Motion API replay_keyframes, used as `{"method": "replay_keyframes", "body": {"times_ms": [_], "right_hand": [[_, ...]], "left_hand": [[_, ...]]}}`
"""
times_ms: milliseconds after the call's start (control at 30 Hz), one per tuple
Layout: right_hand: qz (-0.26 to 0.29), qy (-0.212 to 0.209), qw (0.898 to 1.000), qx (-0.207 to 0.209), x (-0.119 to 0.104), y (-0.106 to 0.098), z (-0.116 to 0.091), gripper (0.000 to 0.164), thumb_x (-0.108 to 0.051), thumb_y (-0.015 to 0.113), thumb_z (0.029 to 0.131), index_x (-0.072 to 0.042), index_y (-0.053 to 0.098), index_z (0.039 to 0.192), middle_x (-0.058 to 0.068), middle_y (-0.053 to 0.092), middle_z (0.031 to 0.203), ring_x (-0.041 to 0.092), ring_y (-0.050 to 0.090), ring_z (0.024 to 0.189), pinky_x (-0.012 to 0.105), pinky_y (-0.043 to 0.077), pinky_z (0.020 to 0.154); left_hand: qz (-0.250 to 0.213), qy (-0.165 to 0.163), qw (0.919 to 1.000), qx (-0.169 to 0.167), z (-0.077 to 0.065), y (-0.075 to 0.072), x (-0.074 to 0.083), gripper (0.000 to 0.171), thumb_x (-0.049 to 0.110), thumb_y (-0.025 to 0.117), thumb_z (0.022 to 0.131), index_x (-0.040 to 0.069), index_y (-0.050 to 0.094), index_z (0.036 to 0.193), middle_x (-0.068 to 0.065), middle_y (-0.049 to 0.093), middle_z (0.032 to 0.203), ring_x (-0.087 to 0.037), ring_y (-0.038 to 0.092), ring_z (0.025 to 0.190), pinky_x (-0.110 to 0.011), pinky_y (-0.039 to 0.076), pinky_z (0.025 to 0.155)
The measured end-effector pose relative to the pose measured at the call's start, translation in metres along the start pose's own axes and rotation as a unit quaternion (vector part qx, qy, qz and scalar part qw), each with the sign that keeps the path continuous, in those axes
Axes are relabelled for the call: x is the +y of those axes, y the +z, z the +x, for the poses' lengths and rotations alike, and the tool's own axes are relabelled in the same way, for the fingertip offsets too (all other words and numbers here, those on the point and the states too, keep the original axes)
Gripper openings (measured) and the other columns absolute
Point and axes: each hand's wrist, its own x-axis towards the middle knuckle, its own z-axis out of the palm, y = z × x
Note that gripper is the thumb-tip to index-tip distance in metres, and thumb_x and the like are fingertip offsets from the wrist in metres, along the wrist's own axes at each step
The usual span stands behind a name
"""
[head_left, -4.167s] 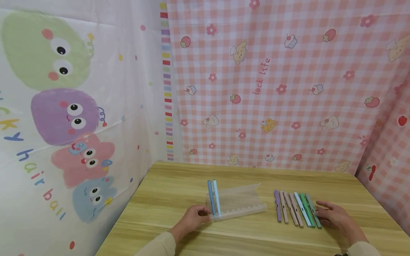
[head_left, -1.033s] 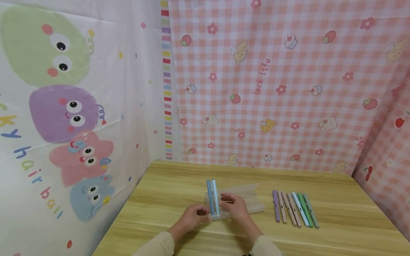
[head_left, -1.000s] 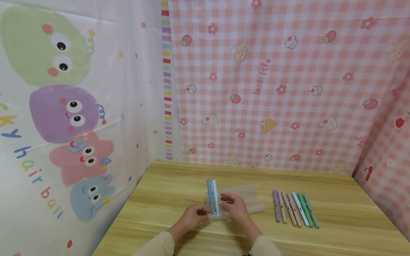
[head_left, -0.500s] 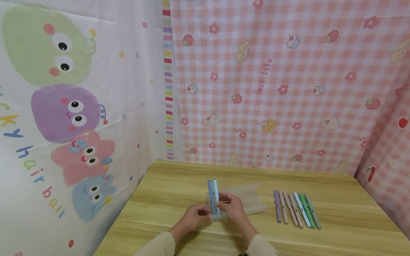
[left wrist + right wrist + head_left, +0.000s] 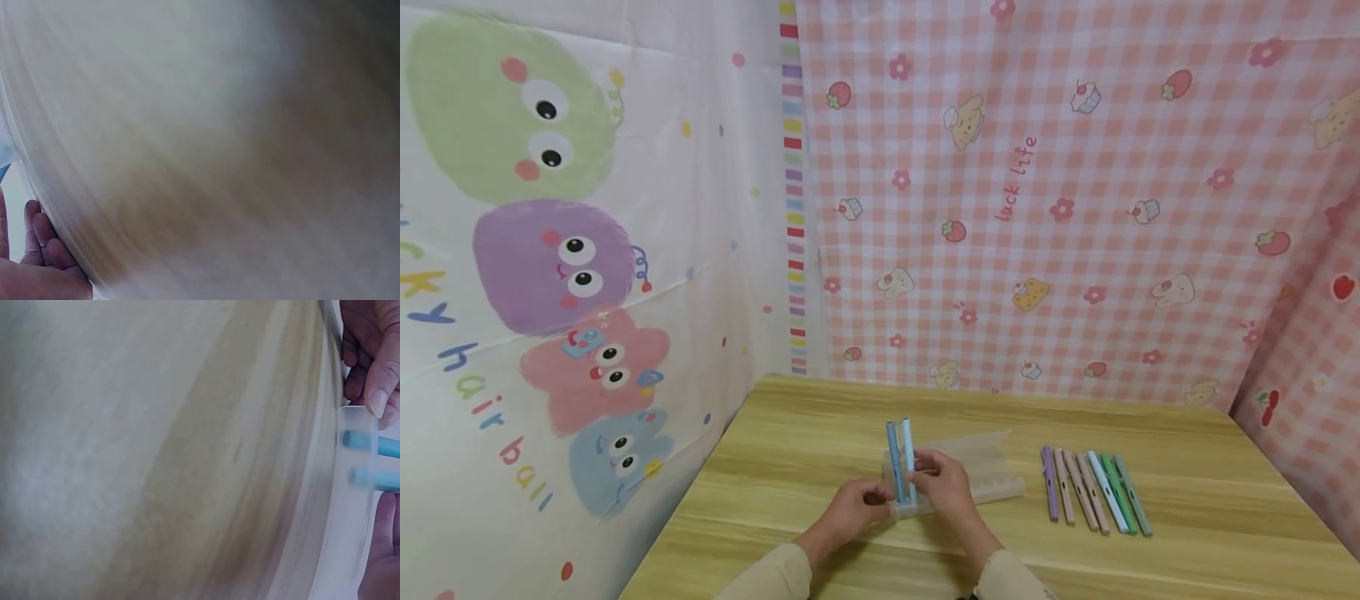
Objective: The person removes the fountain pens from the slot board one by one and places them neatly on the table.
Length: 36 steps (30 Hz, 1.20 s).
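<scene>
A translucent plastic pen rack with a notched front rail stands on the table. In its left end a darker blue pen and a light blue pen stand almost upright, side by side. My left hand grips the rack's left end; in the right wrist view its thumb presses on the corner. My right hand pinches the light blue pen along its lower half, in front of the rack's middle. Both pens' lower ends show through the frosted rail in the right wrist view.
Right of the rack lies a row of several pens: a purple pen, brownish-pink ones, a light blue pen, a green pen and a grey-green pen. Patterned cloth hangs behind the wooden table.
My right hand has come from beside the pen row to the rack, then closed in on the light blue pen, whose top has shifted slightly right. My left hand has stayed at the rack's end.
</scene>
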Motion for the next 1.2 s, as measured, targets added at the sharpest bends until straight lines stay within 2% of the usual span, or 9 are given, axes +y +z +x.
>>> {"method": "replay_keyframes", "body": {"times_ms": [267,467,567,833,1200], "right_hand": [[0.031,0.007,0.999,0.027,-0.010,-0.001,0.003,0.029,0.001,0.068,0.090,0.001,0.067,0.119,0.011,0.068,0.101,0.024,0.064,0.096,0.035,0.055,0.082],[0.061,-0.011,0.998,0.030,-0.018,-0.008,0.003,0.031,0.002,0.069,0.089,0.004,0.065,0.120,0.014,0.067,0.101,0.024,0.065,0.094,0.032,0.056,0.080],[0.071,-0.011,0.997,0.034,-0.021,-0.015,0.003,0.032,0.003,0.069,0.089,0.005,0.065,0.120,0.015,0.067,0.101,0.023,0.066,0.093,0.030,0.056,0.078],[0.079,0.011,0.996,0.050,-0.022,-0.039,0.006,0.034,0.002,0.069,0.090,0.004,0.064,0.123,0.015,0.065,0.103,0.022,0.065,0.093,0.033,0.058,0.074],[0.082,0.029,0.995,0.056,-0.024,-0.069,0.015,0.038,0.001,0.070,0.089,0.004,0.062,0.126,0.014,0.063,0.104,0.019,0.064,0.091,0.034,0.058,0.075]], "left_hand": [[0.001,0.004,1.0000,-0.002,0.000,0.000,0.000,0.013,0.001,0.075,0.085,-0.001,0.070,0.096,-0.008,0.069,0.097,-0.018,0.059,0.088,-0.030,0.050,0.075],[0.003,0.003,1.0000,-0.007,0.000,-0.001,0.001,0.014,0.002,0.075,0.085,-0.001,0.070,0.098,-0.008,0.069,0.096,-0.018,0.059,0.087,-0.030,0.050,0.075],[0.004,0.001,1.0000,-0.008,0.000,-0.001,0.001,0.013,0.002,0.075,0.085,-0.001,0.070,0.098,-0.007,0.068,0.095,-0.018,0.058,0.086,-0.029,0.050,0.073],[0.012,0.009,0.9999,-0.004,0.000,0.000,-0.002,0.012,0.003,0.076,0.084,0.000,0.070,0.095,-0.005,0.067,0.091,-0.017,0.057,0.083,-0.028,0.049,0.072],[0.013,0.013,0.9998,-0.005,0.000,0.000,0.000,0.012,0.002,0.076,0.084,-0.001,0.070,0.094,-0.004,0.066,0.089,-0.015,0.055,0.082,-0.026,0.047,0.071]]}}
